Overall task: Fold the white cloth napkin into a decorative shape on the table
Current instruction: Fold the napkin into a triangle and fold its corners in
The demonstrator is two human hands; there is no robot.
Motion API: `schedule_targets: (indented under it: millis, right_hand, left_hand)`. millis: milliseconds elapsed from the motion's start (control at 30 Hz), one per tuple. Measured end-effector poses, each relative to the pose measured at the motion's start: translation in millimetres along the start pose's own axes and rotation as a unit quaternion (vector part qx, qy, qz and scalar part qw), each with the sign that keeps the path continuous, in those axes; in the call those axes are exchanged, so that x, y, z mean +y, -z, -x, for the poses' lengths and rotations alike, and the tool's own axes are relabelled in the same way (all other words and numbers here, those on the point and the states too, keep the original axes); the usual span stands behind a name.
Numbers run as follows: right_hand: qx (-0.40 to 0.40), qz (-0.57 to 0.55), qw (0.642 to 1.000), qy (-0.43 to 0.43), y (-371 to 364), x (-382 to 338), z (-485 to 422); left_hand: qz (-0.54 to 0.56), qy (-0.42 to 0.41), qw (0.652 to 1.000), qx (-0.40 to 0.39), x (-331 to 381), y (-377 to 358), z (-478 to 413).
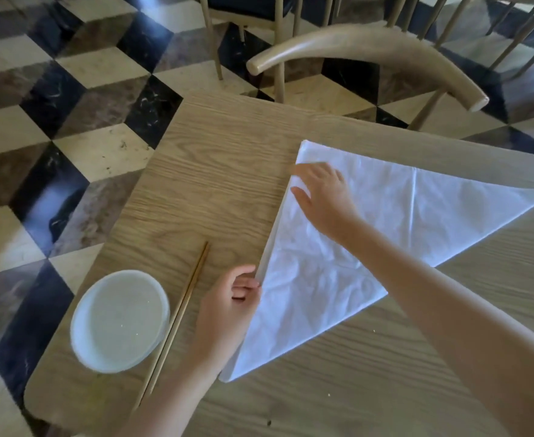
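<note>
The left hand sits at the long folded edge of the white napkin, its fingers curled and its fingertips pinched on that edge about a third of the way up from the napkin's near corner. The right hand lies flat and spread on top of the napkin, palm down, the fingers apart and reaching to the same long edge nearer the far corner; it presses the cloth rather than grips it. Its forearm crosses the middle of the napkin from the near right. The napkin is folded into a triangle and lies flat on the wooden table, wrinkled, with one straight crease running from its far side toward the middle. Its long edge faces left, one corner points toward the person, one lies far from the person, and the third points off to the right. Just left of the napkin's near half lies a pair of wooden chopsticks, side by side and roughly parallel to the napkin's long edge. Left of the chopsticks, touching or almost touching them, stands a round white dish. Beyond the napkin's far side a wooden chair stands at the table's edge, and a floor of black, cream and brown cube-pattern tiles spreads beyond that.
</note>
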State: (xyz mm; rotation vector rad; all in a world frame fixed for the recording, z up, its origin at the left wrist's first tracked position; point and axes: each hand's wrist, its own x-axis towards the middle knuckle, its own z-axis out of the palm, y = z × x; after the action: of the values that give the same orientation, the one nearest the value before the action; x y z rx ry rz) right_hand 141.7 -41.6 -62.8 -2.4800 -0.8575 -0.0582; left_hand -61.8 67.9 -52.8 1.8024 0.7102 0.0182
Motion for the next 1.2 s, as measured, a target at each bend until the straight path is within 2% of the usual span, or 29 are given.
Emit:
schedule_targets:
  millis: [133,233,300,500,667,767,900,1033,1200]
  right_hand:
    - [-0.069,0.008,0.991,0.112,-13.7,-23.1,72.4]
    - [-0.14,0.067,0.98,0.124,-23.1,-26.8,97.1]
    - [-0.16,0.082,0.977,0.115,-25.3,-26.7,99.3]
    - [-0.161,0.097,0.979,0.08,-28.0,-32.8,101.7]
    - [-0.171,0.117,0.977,0.053,-30.0,-37.3,97.7]
    - [-0.169,0.091,0.98,0.046,-31.3,-38.8,95.8]
    - [-0.058,-0.014,0.997,0.04,-26.3,-34.7,90.0]
    - [-0.033,0.047,0.997,0.05,-17.7,-28.3,74.5]
    - [-0.083,0.13,0.98,0.126,-12.6,-33.1,51.1]
  left_hand:
    - [-0.008,-0.011,1.0,0.024,-23.2,13.1,42.9]
    - [-0.05,-0.037,0.997,0.036,-35.0,17.0,66.0]
    - [-0.086,-0.061,0.993,0.047,-40.4,17.6,77.3]
    - [-0.189,-0.155,0.967,0.07,-56.6,20.9,93.0]
    - [-0.215,-0.168,0.956,0.105,-57.3,14.7,91.7]
    - [-0.22,-0.165,0.953,0.129,-56.4,10.1,89.0]
    - [-0.229,-0.141,0.953,0.141,-55.9,9.5,84.5]
    - [-0.234,-0.139,0.957,0.103,-60.1,17.7,81.2]
    - [-0.223,-0.147,0.963,0.045,-65.9,30.8,82.6]
